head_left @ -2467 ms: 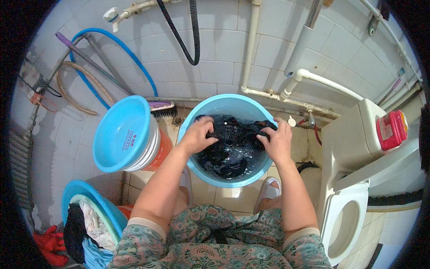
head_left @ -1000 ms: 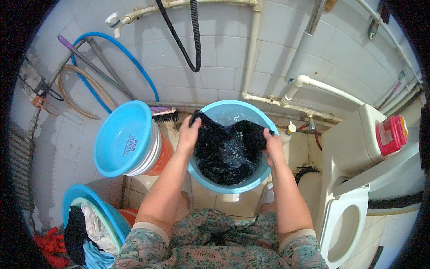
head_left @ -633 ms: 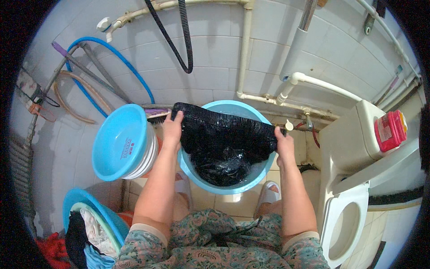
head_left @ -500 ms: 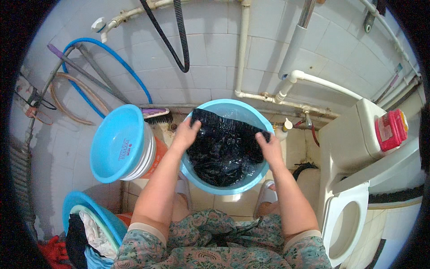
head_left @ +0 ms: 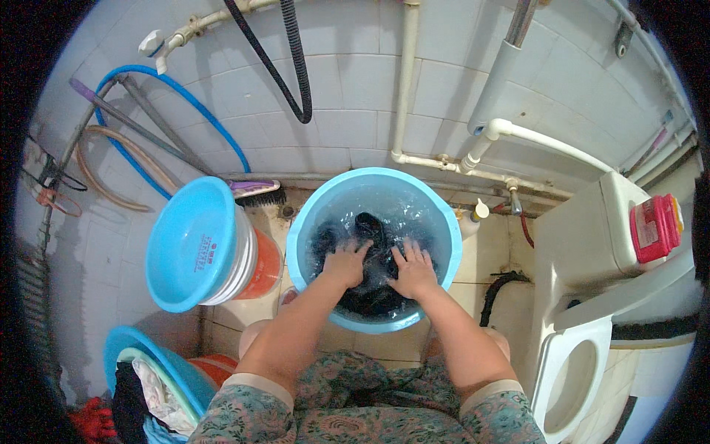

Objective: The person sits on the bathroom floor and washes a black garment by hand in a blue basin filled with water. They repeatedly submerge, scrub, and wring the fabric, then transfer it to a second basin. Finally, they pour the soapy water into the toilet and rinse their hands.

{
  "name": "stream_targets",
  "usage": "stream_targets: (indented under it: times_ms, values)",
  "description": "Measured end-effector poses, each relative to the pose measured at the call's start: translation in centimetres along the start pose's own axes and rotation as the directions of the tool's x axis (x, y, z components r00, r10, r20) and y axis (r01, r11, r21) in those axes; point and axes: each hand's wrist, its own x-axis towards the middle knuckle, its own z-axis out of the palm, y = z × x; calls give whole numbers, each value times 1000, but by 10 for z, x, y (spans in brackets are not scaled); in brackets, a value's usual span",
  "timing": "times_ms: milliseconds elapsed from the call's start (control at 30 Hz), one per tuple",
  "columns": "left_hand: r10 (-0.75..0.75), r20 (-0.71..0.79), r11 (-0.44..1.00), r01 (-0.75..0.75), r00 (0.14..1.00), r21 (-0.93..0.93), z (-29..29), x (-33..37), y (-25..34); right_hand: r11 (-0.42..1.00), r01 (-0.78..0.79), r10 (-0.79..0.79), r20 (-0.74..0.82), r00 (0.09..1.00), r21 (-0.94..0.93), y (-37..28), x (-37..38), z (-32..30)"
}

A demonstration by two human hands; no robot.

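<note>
A light blue basin (head_left: 299,292) with water in it stands on the floor between my feet. Inside lies a wet black garment (head_left: 370,302), bunched and mostly under water. My left hand (head_left: 346,265) presses down on its left part, palm down, fingers extended. On the right side my right hand (head_left: 416,272) lies with fingers spread over the cloth at the water's surface. Neither hand grips the garment. A fold of it stands up between and beyond my hands.
To the left, another blue basin (head_left: 174,259) sits tilted on an orange and white bucket (head_left: 260,266). Below it is a blue tub (head_left: 122,337) with clothes. A brush (head_left: 259,194) lies by the wall. A bottle (head_left: 473,218) stands right of the basin, near a toilet (head_left: 543,370).
Half a second ago both hands held the black garment up by its gathered elastic waistband. They have let go, moved closer together and pressed it into the water.
</note>
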Motion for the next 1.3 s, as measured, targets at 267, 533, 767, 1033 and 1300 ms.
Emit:
stream_targets:
  times_ms: [267, 533, 767, 1033, 1300]
  values:
    - [-12, -74, 998, 17, 997, 64, 25, 5, 3, 999, -23, 23, -5, 1000, -34, -8, 12, 15]
    - [-282, -459, 798, -59, 842, -600, -35, -12, -13, 522, -193, 367, -14, 930, 831, -3, 2, -50]
    - [-103, -512, 318, -459, 853, -830, -84, -71, 20, -306, 7, 182, 52, 982, 952, -9, -28, -83]
    - [219, -673, 797, -527, 707, -295, -51, -81, 55, -289, 141, 141, -103, 985, 947, -32, -40, -87]
    - [183, -641, 797, -494, 745, -347, -50, -72, 64, -313, 206, 246, -130, 960, 927, -31, -28, -73]
